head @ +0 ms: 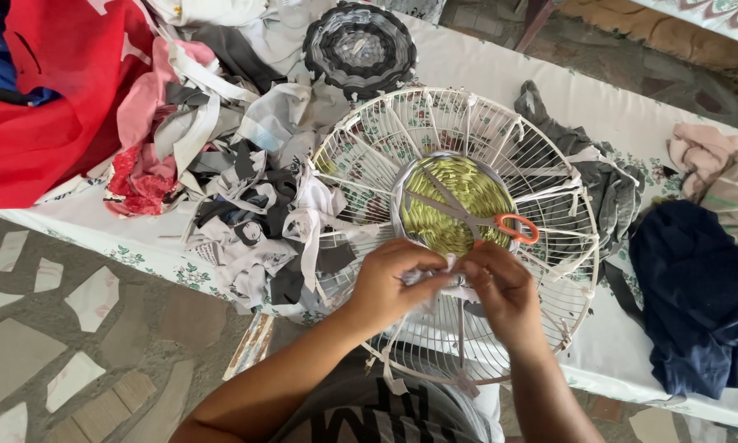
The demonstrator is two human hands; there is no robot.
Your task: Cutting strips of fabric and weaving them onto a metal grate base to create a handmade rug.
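A round white wire fan guard (550, 156) lies flat on the table, with a yellow-green woven disc (459, 193) at its centre. Scissors with orange handles (517, 227) rest on that disc. My left hand (389, 283) and my right hand (500, 287) meet over the guard's near side. Both pinch a white and grey fabric strip (435, 275) between the fingertips. White strips are tied across several of the guard's wires.
A heap of grey, white and black fabric strips (254, 213) lies left of the guard. Red cloth (49, 98) sits at far left, a dark blue garment (697, 295) at right, a round grey woven mat (361, 45) behind. The table edge runs beside a stone floor (65, 328).
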